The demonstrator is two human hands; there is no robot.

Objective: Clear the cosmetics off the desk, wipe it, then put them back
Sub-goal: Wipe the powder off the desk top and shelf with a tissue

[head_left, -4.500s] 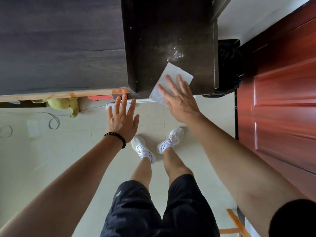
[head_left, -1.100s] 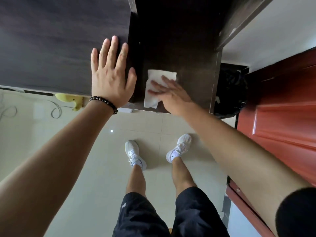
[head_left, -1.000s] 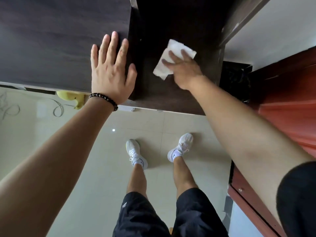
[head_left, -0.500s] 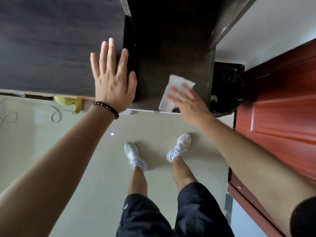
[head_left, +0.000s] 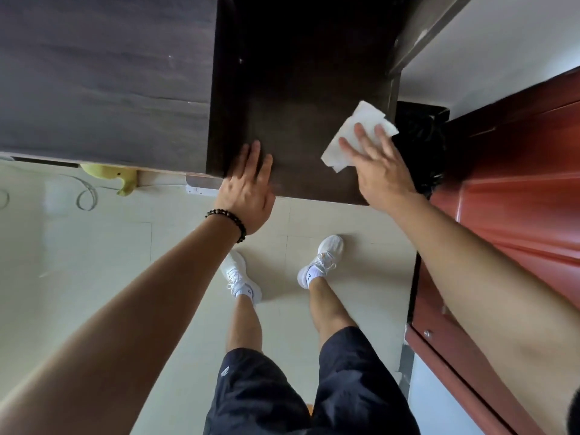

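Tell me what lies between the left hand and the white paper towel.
Head view: only bare dark wood desk top between left hand and white paper towel.

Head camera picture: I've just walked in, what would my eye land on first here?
The white paper wipe stands out most, bright against the dark desk top near its right edge, pressed flat under the straight fingers of the right hand. The left hand, with a black bead bracelet at the wrist, rests flat on the desk's near edge. To the right, a red door fills the side of the view.
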